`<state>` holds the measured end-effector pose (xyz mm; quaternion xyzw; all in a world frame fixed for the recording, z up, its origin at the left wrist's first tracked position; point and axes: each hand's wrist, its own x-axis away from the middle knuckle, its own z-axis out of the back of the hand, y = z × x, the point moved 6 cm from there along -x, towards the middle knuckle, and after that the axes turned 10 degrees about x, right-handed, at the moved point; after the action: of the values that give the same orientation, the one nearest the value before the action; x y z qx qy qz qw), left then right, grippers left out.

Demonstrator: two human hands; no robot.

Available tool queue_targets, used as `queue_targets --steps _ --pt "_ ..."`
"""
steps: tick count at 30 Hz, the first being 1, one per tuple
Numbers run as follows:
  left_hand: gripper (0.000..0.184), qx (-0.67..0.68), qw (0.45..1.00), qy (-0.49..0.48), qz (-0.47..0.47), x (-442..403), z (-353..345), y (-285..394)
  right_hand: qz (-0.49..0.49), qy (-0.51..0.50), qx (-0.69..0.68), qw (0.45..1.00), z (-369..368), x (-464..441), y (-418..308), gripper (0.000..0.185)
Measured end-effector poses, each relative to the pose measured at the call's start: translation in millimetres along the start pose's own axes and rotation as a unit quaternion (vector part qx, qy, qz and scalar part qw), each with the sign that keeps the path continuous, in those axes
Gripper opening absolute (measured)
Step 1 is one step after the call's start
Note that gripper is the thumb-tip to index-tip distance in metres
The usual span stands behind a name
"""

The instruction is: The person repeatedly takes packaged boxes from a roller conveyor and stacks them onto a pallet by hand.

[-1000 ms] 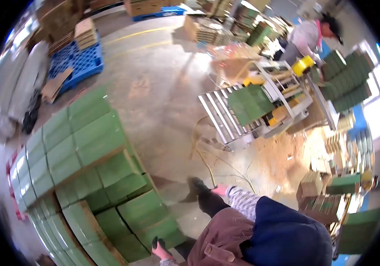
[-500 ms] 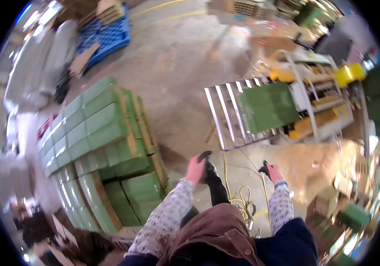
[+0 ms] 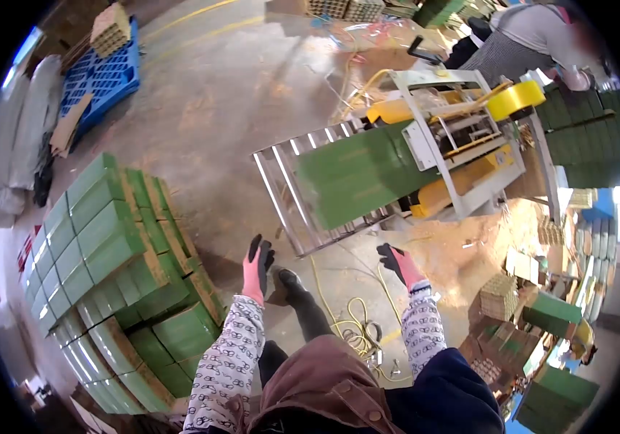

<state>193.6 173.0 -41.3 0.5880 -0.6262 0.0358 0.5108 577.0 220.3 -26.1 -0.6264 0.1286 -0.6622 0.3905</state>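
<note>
Both my hands wear pink gloves with dark fingers, and neither holds anything. My left hand (image 3: 258, 269) is held out ahead of me, fingers apart, between the stacked green boxes and the roller conveyor. Near the conveyor's front edge is my right hand (image 3: 402, 266), its fingers stretched forward and not touching the box. A flat green carton (image 3: 357, 173) lies on the metal rollers (image 3: 279, 199), its far end at the frame of a carton taping machine (image 3: 433, 145). A yellow tape roll (image 3: 515, 100) sits on the machine's side.
Green boxes (image 3: 107, 239) are stacked high at my left. A yellow hose (image 3: 353, 325) coils on the floor by my feet. Another person (image 3: 534, 43) bends behind the machine. A blue pallet (image 3: 103, 79) stands back left; cartons (image 3: 552, 315) lie at right.
My view has swung right and the conveyor appears closer. More of the green carton shows on the rollers, outside the machine. My hands stay apart and empty.
</note>
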Motion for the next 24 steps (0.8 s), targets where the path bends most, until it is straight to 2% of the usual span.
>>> queue_targets --steps 4,7,8,9,11,13,15,16,17,18,20,21,22,23,24 --pt "0.071 -0.057 0.998 -0.033 0.003 -12.2 -24.1 18.2 -0.014 -0.001 -0.088 0.996 0.4 0.5 -44.1 0.049" --pt "0.063 -0.053 0.998 -0.027 0.011 -29.4 -29.4 29.0 -0.044 -0.018 -0.291 0.956 -10.2 -13.5 -69.2 0.057" --pt "0.067 -0.076 0.997 -0.031 0.004 -35.2 -30.6 33.5 -0.075 0.008 -0.324 0.943 -11.5 -24.0 -70.6 0.064" --pt "0.07 -0.103 0.994 -0.029 0.005 -36.0 -34.4 40.7 -0.104 0.033 -0.35 0.93 -16.7 -32.4 -79.8 0.064" --pt "0.065 -0.106 0.994 -0.024 0.015 -45.6 -29.8 46.9 -0.16 0.081 -0.398 0.9 -31.6 -42.4 -94.9 0.064" --pt "0.068 -0.089 0.993 -0.069 0.027 -50.0 -32.2 54.8 0.008 -0.082 -0.332 0.94 -30.9 -107.6 -58.7 0.058" --pt "0.067 -0.062 0.993 -0.1 0.023 -52.3 -28.1 61.9 -0.132 -0.128 -0.499 0.847 -76.6 -85.7 -102.5 0.055" --pt "0.064 -0.045 0.993 -0.107 0.012 -54.3 -21.7 66.0 -0.084 -0.076 -0.423 0.899 -79.4 -89.4 -101.2 0.053" --pt "0.06 -0.031 0.993 -0.112 0.001 -55.0 -13.3 69.3 -0.01 -0.058 -0.409 0.911 -75.3 -102.2 -90.1 0.052" --pt "0.055 -0.021 0.997 -0.071 -0.023 -67.7 10.2 60.7 0.065 -0.045 -0.392 0.917 -65.1 -122.3 -69.8 0.05" --pt "0.066 -0.056 0.996 -0.04 -0.054 -59.7 32.4 59.3 0.057 -0.062 -0.4 0.913 -94.9 -99.7 -84.9 0.045" --pt "0.073 -0.082 0.993 -0.02 -0.083 -47.1 52.6 60.4 -0.036 -0.083 -0.418 0.904 -127.0 -56.2 -97.5 0.042" --pt "0.076 -0.038 0.996 -0.017 -0.084 -24.0 77.7 58.1 0.045 -0.117 -0.414 0.902 -141.7 -49.8 -87.3 0.04" --pt "0.061 -0.038 0.993 -0.009 -0.111 -10.7 114.1 44.7 0.048 -0.12 -0.377 0.917 -176.4 -12.2 -100.7 0.038" --pt "0.059 0.016 0.996 -0.014 -0.091 41.6 133.5 58.7 0.014 -0.135 -0.357 0.924 -201.9 -1.9 -86.0 0.039"
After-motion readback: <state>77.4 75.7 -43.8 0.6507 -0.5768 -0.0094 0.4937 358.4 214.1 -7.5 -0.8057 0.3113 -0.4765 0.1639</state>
